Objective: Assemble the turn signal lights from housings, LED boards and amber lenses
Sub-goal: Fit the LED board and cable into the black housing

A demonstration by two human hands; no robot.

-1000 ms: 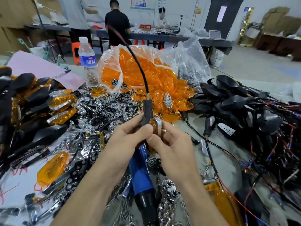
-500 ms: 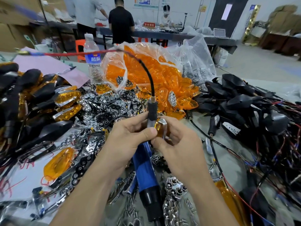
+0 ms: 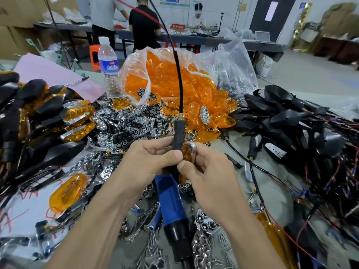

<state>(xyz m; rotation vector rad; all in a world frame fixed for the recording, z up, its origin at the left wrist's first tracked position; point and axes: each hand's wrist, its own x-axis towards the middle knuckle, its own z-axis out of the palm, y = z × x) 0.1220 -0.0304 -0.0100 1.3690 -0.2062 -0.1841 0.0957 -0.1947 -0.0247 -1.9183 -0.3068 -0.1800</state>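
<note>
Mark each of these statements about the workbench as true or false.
1. Both hands, left hand and right hand, hold one turn signal light between them. True.
2. The water bottle lies on its side. False: it stands upright with its cap on.
3. The bag of amber lenses is open, with lenses spilling out at the front. True.
4. The right hand grips the blue tool. False: the right hand holds the light's amber end; the tool lies below the hands.
5. The black housings are piled inside the bag. False: they lie loose to its right.
</note>
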